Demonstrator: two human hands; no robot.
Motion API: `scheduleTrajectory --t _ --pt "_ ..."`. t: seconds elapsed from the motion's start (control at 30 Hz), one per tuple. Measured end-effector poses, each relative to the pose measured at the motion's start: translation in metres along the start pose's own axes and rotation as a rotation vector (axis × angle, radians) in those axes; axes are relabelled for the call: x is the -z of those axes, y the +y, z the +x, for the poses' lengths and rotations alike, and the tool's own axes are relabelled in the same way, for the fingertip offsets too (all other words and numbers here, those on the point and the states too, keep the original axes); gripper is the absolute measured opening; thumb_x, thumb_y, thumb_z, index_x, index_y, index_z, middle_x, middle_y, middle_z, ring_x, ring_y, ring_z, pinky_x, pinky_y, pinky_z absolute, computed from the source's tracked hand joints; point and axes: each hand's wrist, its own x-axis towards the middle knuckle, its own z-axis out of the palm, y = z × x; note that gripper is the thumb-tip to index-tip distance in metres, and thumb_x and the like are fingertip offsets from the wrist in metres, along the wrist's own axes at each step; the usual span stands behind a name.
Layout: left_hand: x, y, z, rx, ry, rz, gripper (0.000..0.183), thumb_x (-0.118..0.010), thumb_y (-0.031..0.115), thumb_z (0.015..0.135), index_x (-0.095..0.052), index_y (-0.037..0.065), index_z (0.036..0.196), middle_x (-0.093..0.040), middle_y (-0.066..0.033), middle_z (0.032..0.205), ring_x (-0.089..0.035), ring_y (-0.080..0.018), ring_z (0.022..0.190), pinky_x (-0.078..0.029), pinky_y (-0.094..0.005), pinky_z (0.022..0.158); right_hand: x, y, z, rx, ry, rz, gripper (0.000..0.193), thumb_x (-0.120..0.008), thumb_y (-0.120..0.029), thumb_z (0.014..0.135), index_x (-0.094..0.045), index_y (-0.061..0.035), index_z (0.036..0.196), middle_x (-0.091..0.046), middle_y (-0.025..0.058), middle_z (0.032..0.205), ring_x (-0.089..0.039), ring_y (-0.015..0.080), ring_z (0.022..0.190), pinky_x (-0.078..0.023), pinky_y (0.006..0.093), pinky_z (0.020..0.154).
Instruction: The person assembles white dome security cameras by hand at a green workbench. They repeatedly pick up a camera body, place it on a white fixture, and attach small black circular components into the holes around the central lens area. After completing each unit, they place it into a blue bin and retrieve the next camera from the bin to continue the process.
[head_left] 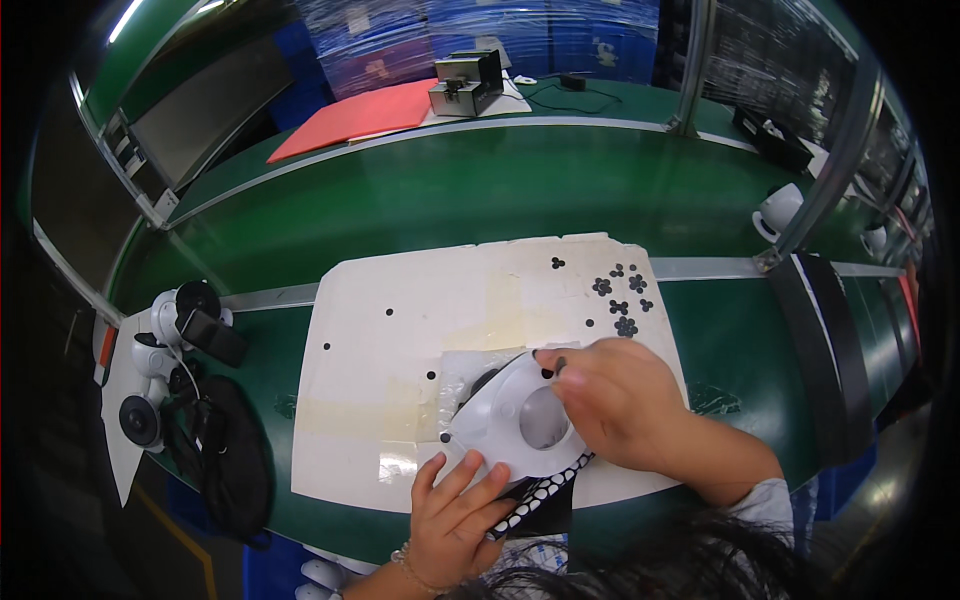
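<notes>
A white plastic shell (500, 415) with a round grey window (544, 418) lies tilted on a clear plastic pad (458, 377). My left hand (455, 520) rests against its lower edge, fingers stretched and apart. Under that edge is a black sheet with rows of white dots (540, 495), partly hidden by the hand and shell. My right hand (620, 400) is over the shell's upper right part, thumb and fingers pinched together. Something small and dark shows at the fingertips; its kind cannot be told. Several small black round pads (626, 327) lie in clusters on the white board (370, 400).
At the left, white camera-like devices (142, 420) and a black pouch (230, 450) sit on the green bench (420, 190). A black strip (825, 350) runs along the right. At the back stand a metal box (467, 85) and a red sheet (360, 115).
</notes>
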Motion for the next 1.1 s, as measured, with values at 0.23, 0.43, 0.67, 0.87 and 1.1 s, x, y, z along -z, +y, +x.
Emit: scheduleTrajectory --t 0.23,0.43,0.67,0.87,1.1 --pt "0.001 0.002 0.002 -0.004 -0.007 -0.037 0.023 -0.056 0.014 0.064 -0.06 0.011 0.086 -0.052 -0.0055 0.119 -0.042 -0.0253 0.117 -0.028 -0.0473 0.094 -0.016 -0.013 0.006 -0.261 -0.04 0.5 0.05 -0.055 0.001 0.075 -0.035 -0.005 0.12 -0.057 0.0045 0.085 -0.052 0.0238 0.09 -0.028 0.0388 0.088" --pt "0.001 0.002 0.003 -0.007 -0.01 -0.038 0.021 -0.056 0.015 0.065 -0.06 0.011 0.085 -0.052 -0.0049 0.12 -0.042 -0.024 0.118 -0.028 -0.0466 0.094 -0.023 -0.016 0.007 -0.339 -0.044 0.585 0.052 -0.055 0.002 0.075 -0.033 -0.0057 0.121 -0.056 0.0025 0.081 -0.052 0.0235 0.089 -0.026 0.0398 0.088" --pt "0.004 0.005 0.006 -0.002 -0.025 -0.03 0.02 -0.055 0.012 0.065 -0.059 0.01 0.084 -0.053 -0.0054 0.118 -0.042 -0.0245 0.118 -0.028 -0.0465 0.094 -0.011 -0.025 -0.004 -0.007 -0.082 -0.131 0.034 -0.06 -0.006 0.072 -0.053 -0.0095 0.105 -0.059 0.0014 0.092 -0.051 0.0233 0.102 -0.025 0.043 0.088" --pt "0.002 0.005 0.006 -0.004 0.019 -0.014 0.019 -0.053 0.009 0.063 -0.058 0.009 0.081 -0.053 -0.0065 0.117 -0.043 -0.0251 0.116 -0.029 -0.0468 0.093 0.01 -0.032 -0.016 -0.261 -0.138 0.083 0.018 -0.061 -0.013 0.074 -0.059 -0.0122 0.092 -0.047 0.009 0.119 -0.032 0.0313 0.12 -0.021 0.0448 0.094" --pt "-0.003 0.004 0.007 -0.029 0.052 -0.007 0.018 -0.055 0.007 0.062 -0.058 0.008 0.08 -0.053 -0.0089 0.118 -0.043 -0.0276 0.116 -0.03 -0.0473 0.091 0.002 -0.033 -0.039 -0.475 -0.186 0.438 0.008 -0.056 -0.017 0.081 -0.059 -0.0101 0.083 -0.03 0.0162 0.133 -0.015 0.0385 0.126 -0.014 0.045 0.101"
